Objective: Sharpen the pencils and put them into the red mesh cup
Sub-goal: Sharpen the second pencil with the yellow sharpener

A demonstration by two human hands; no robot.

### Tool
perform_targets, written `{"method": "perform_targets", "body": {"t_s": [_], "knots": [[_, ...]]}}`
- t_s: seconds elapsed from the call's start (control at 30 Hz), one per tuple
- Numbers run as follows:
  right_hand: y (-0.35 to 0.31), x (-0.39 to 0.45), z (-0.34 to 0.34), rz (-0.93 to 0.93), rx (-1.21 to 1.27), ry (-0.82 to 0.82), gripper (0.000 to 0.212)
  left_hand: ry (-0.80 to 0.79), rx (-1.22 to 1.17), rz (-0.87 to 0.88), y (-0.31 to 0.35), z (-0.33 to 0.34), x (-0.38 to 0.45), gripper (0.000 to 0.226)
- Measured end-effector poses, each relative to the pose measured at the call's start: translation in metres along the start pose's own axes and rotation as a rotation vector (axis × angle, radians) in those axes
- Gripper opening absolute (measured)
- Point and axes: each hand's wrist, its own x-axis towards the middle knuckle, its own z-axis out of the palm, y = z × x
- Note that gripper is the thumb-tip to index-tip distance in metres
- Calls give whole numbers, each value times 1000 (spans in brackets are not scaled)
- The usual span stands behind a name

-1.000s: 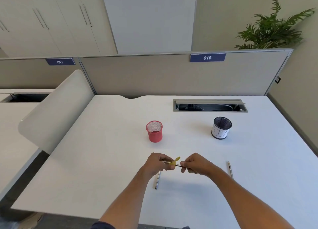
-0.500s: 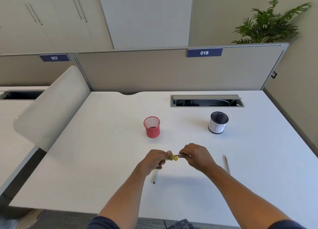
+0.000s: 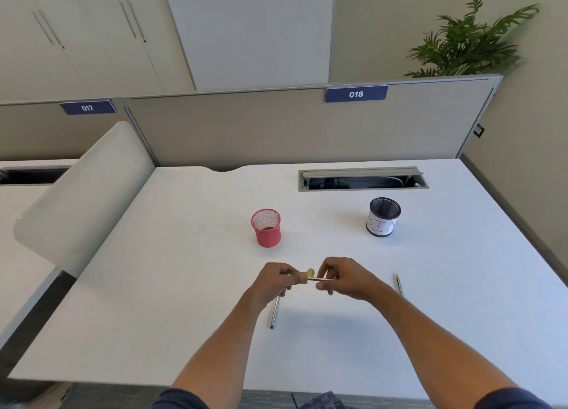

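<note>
The red mesh cup (image 3: 266,227) stands upright on the white desk (image 3: 184,270), beyond my hands. My left hand (image 3: 275,282) grips a small yellow sharpener (image 3: 310,273) just above the desk. My right hand (image 3: 345,278) pinches a pencil (image 3: 321,279) whose end goes into the sharpener. A second pencil (image 3: 274,313) lies on the desk under my left wrist, partly hidden by it. A third pencil (image 3: 399,284) lies to the right of my right hand.
A black mesh cup (image 3: 383,218) with a white paper label stands at the back right. Behind it is an open cable tray (image 3: 362,179) set in the desk. A white curved side panel (image 3: 86,193) borders the desk's left side, and a grey partition (image 3: 276,125) runs along the back.
Both hands stay together over the desk while the pencil turns in the sharpener. The yellow sharpener shows at a different angle. The view has shifted slightly.
</note>
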Motion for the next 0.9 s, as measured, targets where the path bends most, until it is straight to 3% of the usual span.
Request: {"method": "perform_targets", "body": {"t_s": [0.13, 0.27, 0.43, 0.63, 0.8, 0.9], "knots": [[0, -4, 7, -180, -320, 215, 6, -41, -35, -149, 0, 0, -4, 51], [2, -5, 15, -319, -467, 344, 12, -89, -142, -136, -2, 2, -6, 50], [5, -4, 18, -152, -462, 231, 23, -65, -26, -37, -7, 0, -3, 31], [4, 3, 12, 109, 5, -49, 36, -8, -28, 40, -7, 1, -3, 23], [3, 2, 8, 37, 20, -21, 17, 9, -41, 12, -1, 1, -2, 27], [5, 0, 9, -100, -177, 85, 10, -24, -42, -73, 1, 0, -4, 38]]}}
